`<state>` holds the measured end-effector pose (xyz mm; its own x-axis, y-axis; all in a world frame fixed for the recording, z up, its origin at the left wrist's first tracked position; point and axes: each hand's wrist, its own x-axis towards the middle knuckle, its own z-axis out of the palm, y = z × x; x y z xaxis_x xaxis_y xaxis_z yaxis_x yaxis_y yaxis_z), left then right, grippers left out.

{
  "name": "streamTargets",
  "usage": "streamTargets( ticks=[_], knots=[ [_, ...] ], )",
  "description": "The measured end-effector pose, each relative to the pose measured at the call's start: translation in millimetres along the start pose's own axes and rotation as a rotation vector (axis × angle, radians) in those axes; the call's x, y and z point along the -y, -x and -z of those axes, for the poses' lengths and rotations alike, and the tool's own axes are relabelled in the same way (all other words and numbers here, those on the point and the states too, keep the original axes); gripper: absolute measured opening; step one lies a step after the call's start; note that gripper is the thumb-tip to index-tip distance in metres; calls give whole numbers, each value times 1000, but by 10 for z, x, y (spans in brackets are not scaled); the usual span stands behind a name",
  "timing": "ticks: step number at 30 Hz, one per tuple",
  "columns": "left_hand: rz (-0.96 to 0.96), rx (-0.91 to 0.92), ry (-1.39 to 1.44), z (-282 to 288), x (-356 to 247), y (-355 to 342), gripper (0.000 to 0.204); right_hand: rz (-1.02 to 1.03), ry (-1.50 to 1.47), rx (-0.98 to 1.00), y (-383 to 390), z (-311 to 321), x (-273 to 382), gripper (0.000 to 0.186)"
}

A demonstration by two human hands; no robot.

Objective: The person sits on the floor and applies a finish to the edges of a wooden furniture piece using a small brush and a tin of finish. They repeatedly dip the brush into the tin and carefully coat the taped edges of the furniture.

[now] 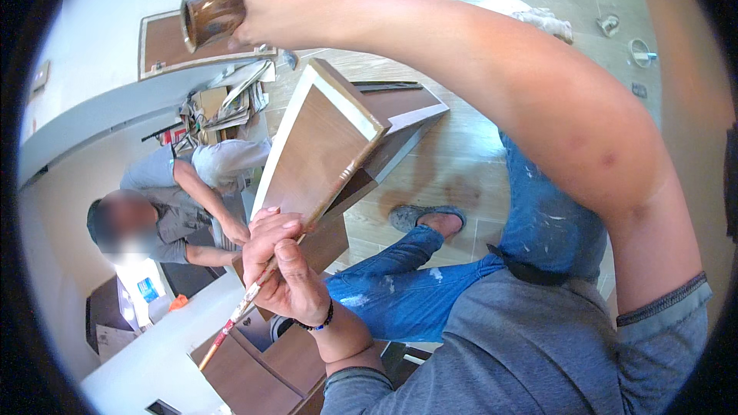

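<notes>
My left hand, a dark beaded bracelet at its wrist, is closed around a slim paintbrush with a worn, red-marked handle. The brush's upper end lies against the right edge of a brown wood panel with pale borders, which stands tilted in front of me. Whether the bristles touch it, I cannot tell. Reaching across the top, my right hand grips a brown-stained cup, tipped so its mouth faces left. What is inside the cup is hidden. Behind the panel, another brown wood piece with a pale edge leans.
A person sits at the left, hands close to the woodwork. Beyond are piled papers and a flat brown panel. More brown wood pieces lie at the lower left. A white ring-shaped item rests on the floor at right.
</notes>
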<state>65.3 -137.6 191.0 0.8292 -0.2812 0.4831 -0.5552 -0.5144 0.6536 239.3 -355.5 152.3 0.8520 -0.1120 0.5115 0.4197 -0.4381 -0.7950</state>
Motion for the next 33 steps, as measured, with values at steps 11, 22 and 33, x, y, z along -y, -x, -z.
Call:
streamTargets(
  ticks=[11,22,33],
  knots=[
    [-64,-382,-98,921,-22,6,25,191,-116,150,125,-91,226,59],
    [-210,-239,-73,832,73,196,19,429,113,424,503,-162,555,61],
    [-184,-168,-223,933,275,358,21,575,159,480,661,-432,777,61]
  ],
)
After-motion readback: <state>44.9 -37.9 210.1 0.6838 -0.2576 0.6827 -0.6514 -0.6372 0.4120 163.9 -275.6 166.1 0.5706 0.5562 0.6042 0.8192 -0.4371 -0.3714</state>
